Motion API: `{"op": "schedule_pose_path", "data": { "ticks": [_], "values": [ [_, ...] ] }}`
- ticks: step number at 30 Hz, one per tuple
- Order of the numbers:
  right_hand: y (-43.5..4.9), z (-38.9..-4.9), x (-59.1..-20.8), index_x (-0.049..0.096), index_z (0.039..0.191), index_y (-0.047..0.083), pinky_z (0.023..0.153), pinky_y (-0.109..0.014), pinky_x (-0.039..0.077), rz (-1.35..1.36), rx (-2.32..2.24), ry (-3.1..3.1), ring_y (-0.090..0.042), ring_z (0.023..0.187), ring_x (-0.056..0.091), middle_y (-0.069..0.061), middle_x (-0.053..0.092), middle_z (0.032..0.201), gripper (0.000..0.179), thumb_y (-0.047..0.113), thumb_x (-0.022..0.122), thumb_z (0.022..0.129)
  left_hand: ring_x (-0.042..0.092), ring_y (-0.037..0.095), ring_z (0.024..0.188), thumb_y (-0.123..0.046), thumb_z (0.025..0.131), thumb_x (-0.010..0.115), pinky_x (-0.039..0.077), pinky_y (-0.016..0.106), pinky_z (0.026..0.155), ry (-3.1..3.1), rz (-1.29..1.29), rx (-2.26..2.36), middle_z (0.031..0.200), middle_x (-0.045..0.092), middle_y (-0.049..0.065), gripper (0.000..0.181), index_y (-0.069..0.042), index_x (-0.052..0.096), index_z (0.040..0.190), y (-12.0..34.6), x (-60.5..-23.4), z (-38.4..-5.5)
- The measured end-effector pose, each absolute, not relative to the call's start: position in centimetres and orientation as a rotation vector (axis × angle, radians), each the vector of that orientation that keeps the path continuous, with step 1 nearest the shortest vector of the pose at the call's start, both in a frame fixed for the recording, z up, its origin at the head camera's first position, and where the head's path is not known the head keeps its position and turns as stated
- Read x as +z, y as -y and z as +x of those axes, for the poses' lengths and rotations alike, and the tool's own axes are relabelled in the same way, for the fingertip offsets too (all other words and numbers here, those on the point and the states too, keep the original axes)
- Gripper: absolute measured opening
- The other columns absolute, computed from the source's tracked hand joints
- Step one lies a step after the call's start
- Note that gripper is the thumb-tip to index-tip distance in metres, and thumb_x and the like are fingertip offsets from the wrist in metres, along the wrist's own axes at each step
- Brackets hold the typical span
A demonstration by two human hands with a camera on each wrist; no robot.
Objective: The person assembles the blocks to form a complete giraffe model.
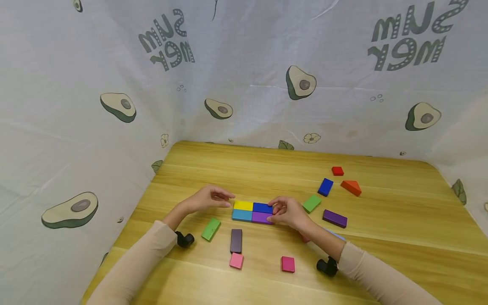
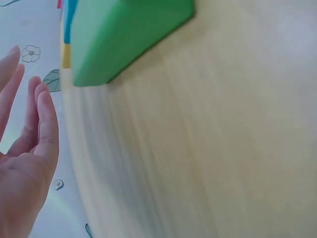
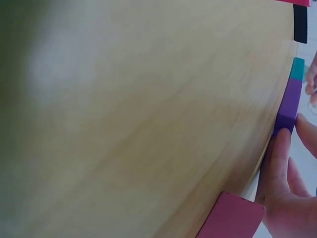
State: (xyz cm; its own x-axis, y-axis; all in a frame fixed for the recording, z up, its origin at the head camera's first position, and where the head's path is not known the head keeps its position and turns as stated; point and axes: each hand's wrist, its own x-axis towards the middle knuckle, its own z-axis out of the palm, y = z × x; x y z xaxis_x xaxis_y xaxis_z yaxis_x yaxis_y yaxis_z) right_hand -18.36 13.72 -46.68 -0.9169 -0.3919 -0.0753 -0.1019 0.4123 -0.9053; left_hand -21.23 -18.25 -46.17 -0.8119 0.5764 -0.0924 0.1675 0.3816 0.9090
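Four flat blocks form a two-by-two rectangle on the table: yellow (image 1: 243,205) and dark blue (image 1: 261,207) at the back, light blue (image 1: 242,215) and purple (image 1: 261,217) in front. My right hand (image 1: 288,212) is at the right end, its index fingertip by the dark blue block and thumb at the purple one, gripping the pair across that end. In the right wrist view the thumb touches the end of the purple block (image 3: 289,101). Beside the yellow block's left end, my left hand (image 1: 207,199) hovers with fingers relaxed and nothing between them.
A green block (image 1: 211,229), a dark block (image 1: 236,241), a pink square (image 1: 237,260) and a magenta square (image 1: 288,264) lie nearer me. To the right are another green block (image 1: 311,203), a blue one (image 1: 325,187), a purple one (image 1: 334,218), an orange triangle (image 1: 351,187) and a red square (image 1: 337,170).
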Motion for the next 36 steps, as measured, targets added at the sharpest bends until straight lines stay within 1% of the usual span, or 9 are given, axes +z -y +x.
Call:
{"op": "schedule_pose_path", "data": {
  "ticks": [2, 7, 9, 12, 17, 21, 26, 29, 36],
  "values": [
    [-13.8, -18.4, -46.7, 0.067, 0.111, -0.007, 0.063, -0.025, 0.052, -0.435, -1.496, -2.405, -0.020, 0.073, 0.061, -0.012, 0.062, 0.084, 0.037, -0.001, 0.083, 0.078, 0.065, 0.021, 0.106, -0.012, 0.092, 0.073, 0.052, 0.032, 0.092, -2.260, 0.638, 1.444, 0.123, 0.068, 0.014, 0.035, 0.001, 0.068, 0.124, 18.3, -46.0, -20.8],
    [-13.9, -18.4, -46.7, 0.066, 0.110, -0.008, 0.063, -0.025, 0.052, -0.421, -1.515, -2.385, -0.020, 0.072, 0.062, -0.013, 0.062, 0.084, 0.037, -0.003, 0.083, 0.078, 0.064, 0.024, 0.103, -0.011, 0.093, 0.072, 0.052, 0.032, 0.092, -2.343, 0.636, 1.513, 0.120, 0.067, 0.018, 0.036, 0.003, 0.067, 0.125, 18.2, -45.5, -19.0],
    [-13.9, -18.5, -46.7, 0.066, 0.110, -0.009, 0.062, -0.024, 0.052, -0.416, -1.524, -2.376, -0.020, 0.072, 0.062, -0.013, 0.062, 0.084, 0.036, -0.004, 0.083, 0.078, 0.063, 0.025, 0.102, -0.011, 0.093, 0.072, 0.052, 0.032, 0.092, -2.380, 0.602, 1.562, 0.119, 0.066, 0.020, 0.036, 0.003, 0.067, 0.126, 18.0, -45.3, -17.8],
    [-13.8, -18.5, -46.7, 0.066, 0.109, -0.009, 0.062, -0.024, 0.052, -0.420, -1.521, -2.378, -0.020, 0.072, 0.061, -0.013, 0.061, 0.083, 0.036, -0.004, 0.083, 0.078, 0.063, 0.026, 0.103, -0.012, 0.093, 0.072, 0.052, 0.031, 0.091, -2.415, 0.538, 1.644, 0.123, 0.064, 0.021, 0.038, 0.004, 0.066, 0.126, 17.6, -45.0, -15.8],
    [-13.8, -18.5, -46.6, 0.066, 0.110, -0.009, 0.063, -0.025, 0.052, -0.429, -1.508, -2.390, -0.020, 0.073, 0.062, -0.012, 0.061, 0.083, 0.036, -0.003, 0.083, 0.078, 0.063, 0.025, 0.098, -0.010, 0.091, 0.075, 0.054, 0.029, 0.087, -2.425, 0.462, 1.747, 0.121, 0.064, 0.022, 0.037, 0.004, 0.067, 0.124, 16.6, -45.2, -12.3],
    [-13.8, -18.4, -46.6, 0.066, 0.110, -0.009, 0.064, -0.025, 0.052, -0.435, -1.503, -2.396, -0.020, 0.073, 0.062, -0.011, 0.061, 0.083, 0.036, -0.003, 0.083, 0.078, 0.064, 0.025, 0.094, -0.007, 0.087, 0.077, 0.055, 0.028, 0.083, -2.444, 0.429, 1.791, 0.114, 0.066, 0.020, 0.033, 0.002, 0.071, 0.118, 15.8, -46.0, -9.9],
    [-13.7, -18.4, -46.7, 0.067, 0.109, -0.008, 0.065, -0.026, 0.053, -0.431, -1.493, -2.405, -0.020, 0.074, 0.063, -0.010, 0.061, 0.082, 0.036, -0.002, 0.083, 0.078, 0.064, 0.028, 0.095, -0.010, 0.086, 0.080, 0.055, 0.028, 0.083, -2.427, 0.394, 1.804, 0.112, 0.067, 0.014, 0.030, -0.002, 0.073, 0.114, 15.0, -46.9, -7.9],
    [-13.7, -18.4, -46.7, 0.067, 0.109, -0.008, 0.066, -0.026, 0.053, -0.435, -1.489, -2.413, -0.021, 0.074, 0.063, -0.010, 0.061, 0.082, 0.036, -0.001, 0.083, 0.078, 0.064, 0.026, 0.097, -0.012, 0.085, 0.080, 0.054, 0.026, 0.083, -2.421, 0.365, 1.782, 0.113, 0.066, 0.011, 0.030, -0.004, 0.074, 0.113, 14.6, -47.3, -7.2],
    [-13.7, -18.5, -46.7, 0.067, 0.110, -0.007, 0.066, -0.027, 0.053, -0.433, -1.478, -2.424, -0.021, 0.074, 0.063, -0.010, 0.062, 0.083, 0.036, 0.000, 0.084, 0.078, 0.063, 0.022, 0.097, -0.008, 0.086, 0.079, 0.054, 0.024, 0.083, -2.416, 0.323, 1.734, 0.113, 0.065, 0.009, 0.027, -0.004, 0.074, 0.112, 14.2, -48.1, -6.8]
  ]
}}
